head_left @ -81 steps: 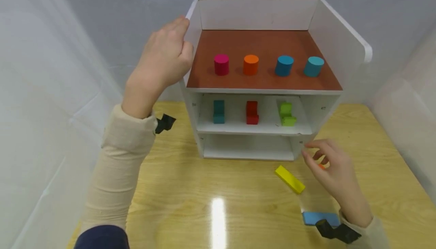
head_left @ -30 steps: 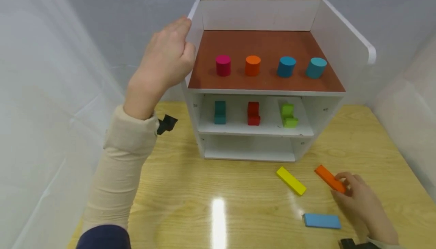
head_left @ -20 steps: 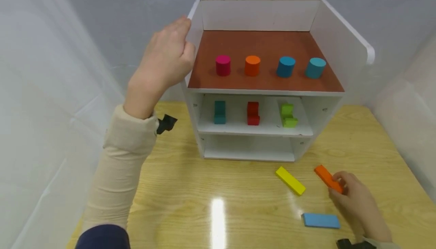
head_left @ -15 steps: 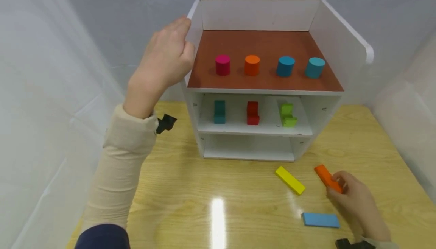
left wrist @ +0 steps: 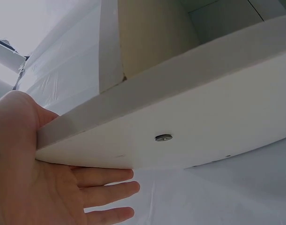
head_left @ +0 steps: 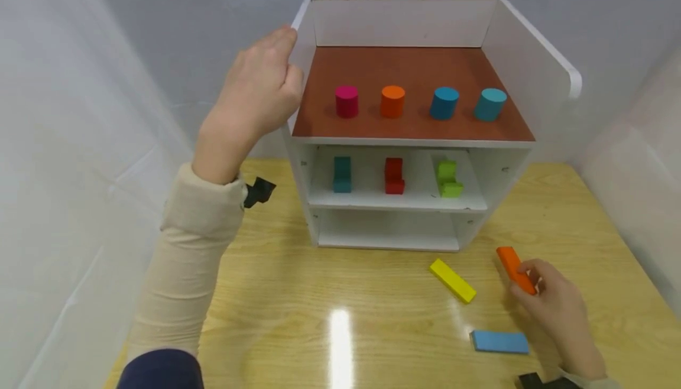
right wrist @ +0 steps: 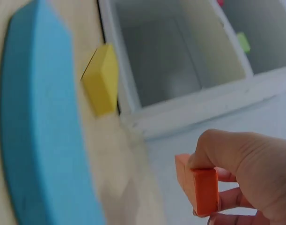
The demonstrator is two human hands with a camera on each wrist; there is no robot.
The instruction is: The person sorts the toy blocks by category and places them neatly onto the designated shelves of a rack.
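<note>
Pinching the orange block at the lower right of the head view, the right hand has its thumb and fingers curled round the block's near end, and the wrist view shows that block gripped between thumb and fingers, off the wood there. Up at the upper left, the left hand rests against the white shelf unit, palm on the edge of its left side wall, fingers straight and relaxed along the panel; the left wrist view has that hand flat under the white board. Just left of the orange block lies the yellow block on the wooden table, and below them, near the bottom right, the blue block lies flat. On the brown top shelf, four cylinders stand in a row: pink, orange, blue and teal. On the middle shelf sit a teal piece, a red piece and a green piece
</note>
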